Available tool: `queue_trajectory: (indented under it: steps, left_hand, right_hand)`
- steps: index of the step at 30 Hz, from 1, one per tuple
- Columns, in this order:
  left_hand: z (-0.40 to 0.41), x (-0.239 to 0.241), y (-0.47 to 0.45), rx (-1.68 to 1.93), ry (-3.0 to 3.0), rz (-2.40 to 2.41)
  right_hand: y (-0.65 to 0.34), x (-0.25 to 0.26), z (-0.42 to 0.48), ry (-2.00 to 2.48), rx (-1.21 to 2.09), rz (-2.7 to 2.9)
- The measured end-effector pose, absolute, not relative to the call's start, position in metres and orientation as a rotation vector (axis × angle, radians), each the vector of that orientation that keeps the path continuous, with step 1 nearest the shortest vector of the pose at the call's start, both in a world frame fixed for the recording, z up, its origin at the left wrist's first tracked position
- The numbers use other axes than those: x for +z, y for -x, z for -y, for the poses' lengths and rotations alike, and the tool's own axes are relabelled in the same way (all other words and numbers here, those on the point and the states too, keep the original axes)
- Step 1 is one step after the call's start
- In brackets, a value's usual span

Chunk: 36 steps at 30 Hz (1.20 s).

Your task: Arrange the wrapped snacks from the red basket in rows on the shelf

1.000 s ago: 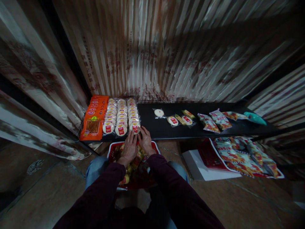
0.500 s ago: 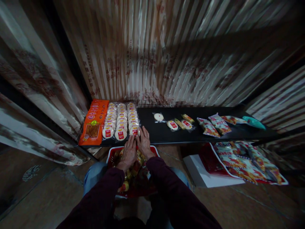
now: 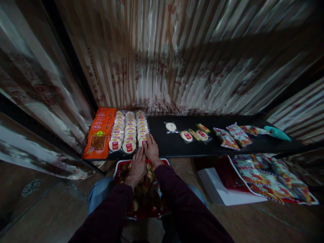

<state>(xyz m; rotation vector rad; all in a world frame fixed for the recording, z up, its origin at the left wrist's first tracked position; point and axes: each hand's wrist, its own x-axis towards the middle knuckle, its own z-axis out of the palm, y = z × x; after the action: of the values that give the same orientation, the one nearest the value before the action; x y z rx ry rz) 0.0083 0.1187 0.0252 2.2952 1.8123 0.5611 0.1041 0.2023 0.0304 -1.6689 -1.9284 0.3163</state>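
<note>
Three overlapping rows of round white rice crackers (image 3: 130,131) in clear wrappers with red labels stand on the black shelf (image 3: 167,145). At the front of the rightmost row, my right hand (image 3: 152,151) has its fingers stretched along the right edge of the nearest cracker, touching it. My left hand (image 3: 138,168) lies just beside it, fingers extended, their tips at that cracker's lower edge. Below both hands is a red basket with a white rim (image 3: 163,161), filled with small wrapped snacks (image 3: 149,175); my hands and sleeves partly cover it.
Orange snack packets (image 3: 97,141) overlap at the shelf's left end. Farther right lie a single wrapped cracker (image 3: 171,127), a few small packs (image 3: 186,136), several printed bags (image 3: 226,138) and a teal packet (image 3: 277,133). A second basket (image 3: 234,182) of bags sits below right, by a white box (image 3: 227,194).
The view has shifted slightly, so the shelf and baskets sit a little lower. My hands stay at the front cracker of the right row, with only slight finger movement.
</note>
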Motion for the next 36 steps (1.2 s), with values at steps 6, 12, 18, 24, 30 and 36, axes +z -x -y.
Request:
queue_trajectory:
  steps: [6, 12, 18, 24, 30, 36]
  left_hand:
    - [-0.116, 0.020, -0.005, 0.637, -2.322, -1.796]
    - [-0.117, 0.012, -0.004, 0.648, -2.366, -1.798]
    - [-0.114, 0.008, -0.005, 0.694, -2.394, -1.811]
    - [-0.109, 0.008, -0.009, 0.721, -2.426, -1.815]
    - [-0.106, 0.007, -0.014, 0.755, -2.451, -1.862]
    - [-0.108, 0.007, -0.013, 0.758, -2.438, -1.858]
  right_hand:
    - [-0.107, 0.028, -0.201, 1.616, 0.287, 1.917]
    - [-0.109, 0.029, -0.200, 1.586, 0.321, 1.963]
    - [-0.122, 0.028, -0.197, 1.537, 0.276, 1.911]
    - [-0.152, 0.021, -0.201, 1.630, 0.196, 1.860]
    - [-0.151, 0.020, -0.196, 1.646, 0.186, 1.937]
    - [-0.139, 0.019, -0.192, 1.638, 0.201, 1.978]
